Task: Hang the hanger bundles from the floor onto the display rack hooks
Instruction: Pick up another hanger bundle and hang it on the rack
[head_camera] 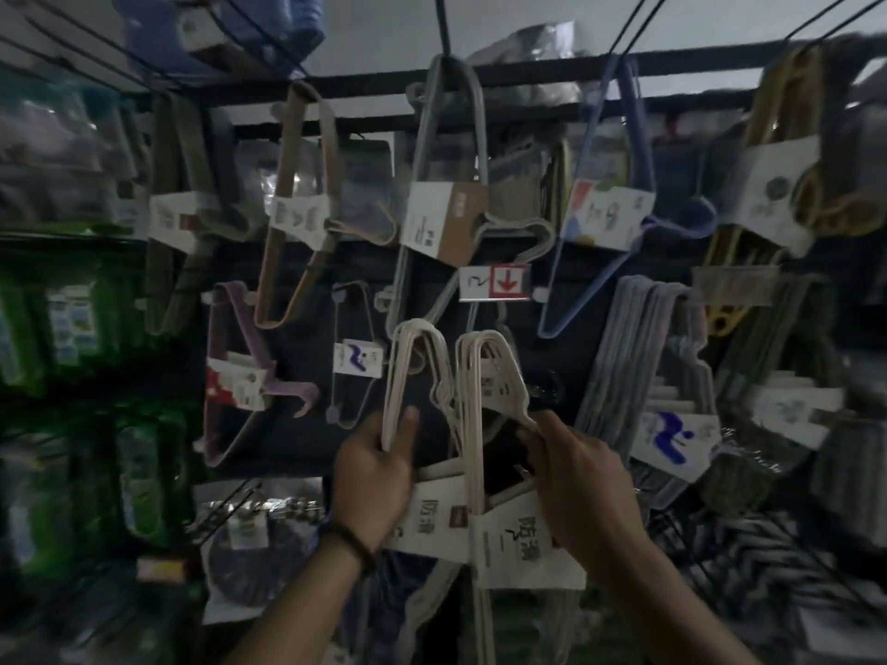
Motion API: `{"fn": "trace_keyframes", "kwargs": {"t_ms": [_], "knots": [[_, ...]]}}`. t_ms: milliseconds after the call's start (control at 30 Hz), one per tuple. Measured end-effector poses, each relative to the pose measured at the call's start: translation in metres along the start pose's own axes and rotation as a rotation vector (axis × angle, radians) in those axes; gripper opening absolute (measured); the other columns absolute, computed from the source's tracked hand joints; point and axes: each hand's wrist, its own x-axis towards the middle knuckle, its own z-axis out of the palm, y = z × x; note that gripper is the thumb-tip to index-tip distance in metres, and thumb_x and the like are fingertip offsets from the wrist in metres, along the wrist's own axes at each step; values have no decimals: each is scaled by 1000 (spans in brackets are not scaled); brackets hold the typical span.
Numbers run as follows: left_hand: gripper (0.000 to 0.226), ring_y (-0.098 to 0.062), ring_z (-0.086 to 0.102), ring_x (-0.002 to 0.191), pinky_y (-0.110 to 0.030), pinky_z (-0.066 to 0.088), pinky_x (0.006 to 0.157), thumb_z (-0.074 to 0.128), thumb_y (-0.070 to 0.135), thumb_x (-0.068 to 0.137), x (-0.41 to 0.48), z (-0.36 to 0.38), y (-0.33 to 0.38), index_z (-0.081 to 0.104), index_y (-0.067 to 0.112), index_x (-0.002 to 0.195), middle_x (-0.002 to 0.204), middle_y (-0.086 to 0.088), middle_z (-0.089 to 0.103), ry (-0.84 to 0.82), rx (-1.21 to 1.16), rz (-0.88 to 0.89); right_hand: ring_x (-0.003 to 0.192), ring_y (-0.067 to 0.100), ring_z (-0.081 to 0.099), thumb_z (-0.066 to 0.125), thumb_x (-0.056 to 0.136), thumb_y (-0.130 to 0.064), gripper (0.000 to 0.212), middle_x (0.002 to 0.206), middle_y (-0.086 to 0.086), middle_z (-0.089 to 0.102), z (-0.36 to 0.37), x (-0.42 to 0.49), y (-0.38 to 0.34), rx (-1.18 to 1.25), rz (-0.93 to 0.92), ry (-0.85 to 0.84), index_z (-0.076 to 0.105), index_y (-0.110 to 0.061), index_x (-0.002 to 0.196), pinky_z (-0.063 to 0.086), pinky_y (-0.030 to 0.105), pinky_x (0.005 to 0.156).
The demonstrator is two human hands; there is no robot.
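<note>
The left hand (372,465) gripped 1 cream hanger bundle (408,376), fingers curled round its edge. The right hand (576,477) pinched a 2nd cream bundle (482,376). Both bundles stood just below the red-arrow price tag (494,282). No hook showed there in the dim light. A missed hook could drop a bundle, or snag the grey hangers (446,184) above that tag.

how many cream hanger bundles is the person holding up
2: the left cream bundle, gripped by the left hand, and the right cream bundle, gripped by the right hand. Others may be hidden in the dim blur.
</note>
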Motion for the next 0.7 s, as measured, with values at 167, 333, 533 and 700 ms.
{"fn": "trace_keyframes", "kwargs": {"t_ms": [167, 333, 533, 700], "knots": [[15, -7, 62, 66, -24, 41, 56, 60, 41, 102, 46, -12, -2, 68, 31, 94, 68, 6, 65, -19, 257, 275, 57, 6, 66, 34, 109, -50, 34, 87, -10, 62, -4, 17, 27, 12, -21, -40, 40, -40, 141, 58, 23, 50], [17, -1, 67, 89, -31, 55, 76, 58, 47, 103, 70, -30, 1, 72, 38, 106, 93, 20, 71, -184, 363, 553, 55, 6, 67, 34, 109, -53, 29, 77, -6, 63, 2, 40, 26, -41, -29, -4, 42, -43, 135, 61, 30, 52], [31, 12, 52, 86, -6, 40, 74, 46, 55, 103, 74, -32, 5, 66, 38, 120, 99, 33, 50, -186, 557, 767, 58, 13, 66, 32, 108, -55, 40, 95, -10, 68, 8, 54, 11, -80, -86, 183, 48, -44, 143, 58, 37, 50], [32, 10, 55, 71, -7, 36, 62, 41, 57, 101, 78, -26, 8, 56, 36, 83, 74, 26, 52, -167, 452, 678, 47, 13, 51, 36, 107, -49, 44, 81, -6, 58, 10, 57, 6, -78, -93, 366, 50, -39, 147, 46, 28, 38]]}}
